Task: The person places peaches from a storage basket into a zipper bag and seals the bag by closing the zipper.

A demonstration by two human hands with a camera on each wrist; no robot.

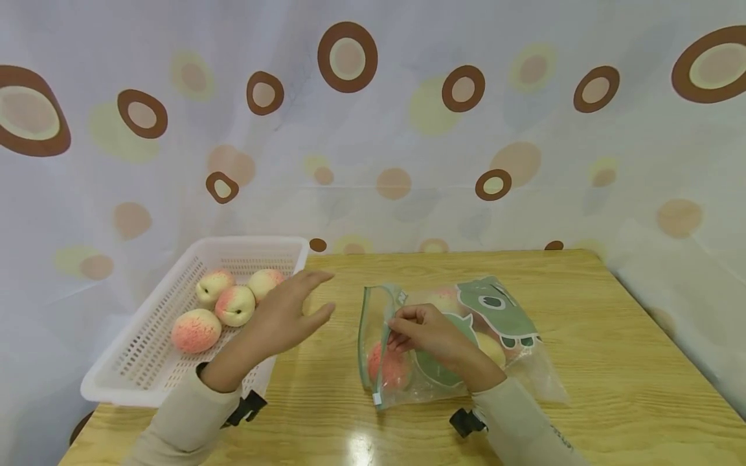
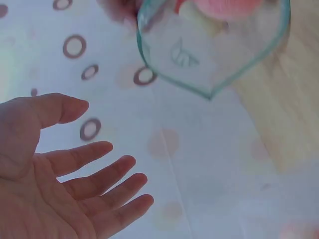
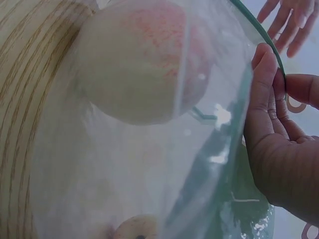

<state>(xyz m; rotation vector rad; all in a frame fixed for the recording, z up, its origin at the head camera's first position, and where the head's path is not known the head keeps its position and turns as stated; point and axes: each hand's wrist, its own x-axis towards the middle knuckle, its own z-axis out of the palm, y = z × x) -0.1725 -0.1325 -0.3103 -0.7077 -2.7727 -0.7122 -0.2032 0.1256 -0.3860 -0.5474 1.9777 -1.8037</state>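
Note:
My right hand [image 1: 428,333] pinches the green-edged rim of a clear zip bag [image 1: 431,388] printed with a green cartoon animal. In the right wrist view the thumb and fingers [image 3: 264,74] meet on that rim. Several peaches show through the plastic, one a red peach [image 1: 389,366] near the mouth, which gapes toward the left. My left hand [image 1: 285,317] hovers by the right side of a white basket [image 1: 136,310], fingers spread and holding nothing. In the left wrist view its palm [image 2: 40,209] shows, with the bag's mouth [image 2: 209,94] beyond.
Several peaches, one a pink peach [image 1: 196,331], lie in the basket at the left of the wooden table [image 1: 612,362]. A patterned curtain [image 1: 396,129] hangs behind the table. A small white slider [image 1: 376,399] sits at the bag's near corner.

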